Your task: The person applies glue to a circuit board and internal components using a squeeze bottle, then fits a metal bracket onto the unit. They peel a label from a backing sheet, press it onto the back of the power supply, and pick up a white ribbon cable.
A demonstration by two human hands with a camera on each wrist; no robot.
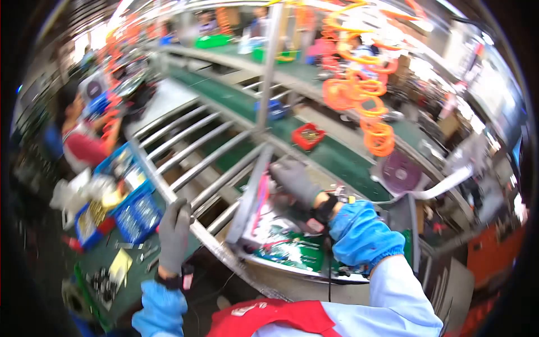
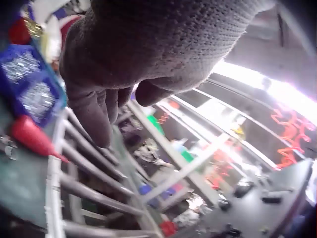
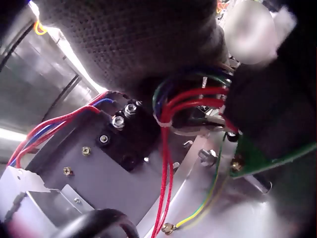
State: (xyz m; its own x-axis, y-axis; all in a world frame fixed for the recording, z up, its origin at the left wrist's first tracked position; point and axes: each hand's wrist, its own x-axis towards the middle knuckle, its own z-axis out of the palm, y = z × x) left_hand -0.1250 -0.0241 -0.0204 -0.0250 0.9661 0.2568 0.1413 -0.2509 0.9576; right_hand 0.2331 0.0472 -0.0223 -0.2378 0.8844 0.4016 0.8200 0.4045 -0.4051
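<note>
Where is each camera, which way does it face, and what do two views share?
Head: head-worn, facing forward and down over rollers and a metal chassis; left hand, right hand and blue sleeves show.
Left wrist: worn there, facing past the left hand toward the rollers and a blue bin; that gloved hand fills the top.
Right wrist: worn there, facing red wires and a black block; part of the gloved right hand shows.
Shared: head and left wrist both show the rollers and blue bin.
</note>
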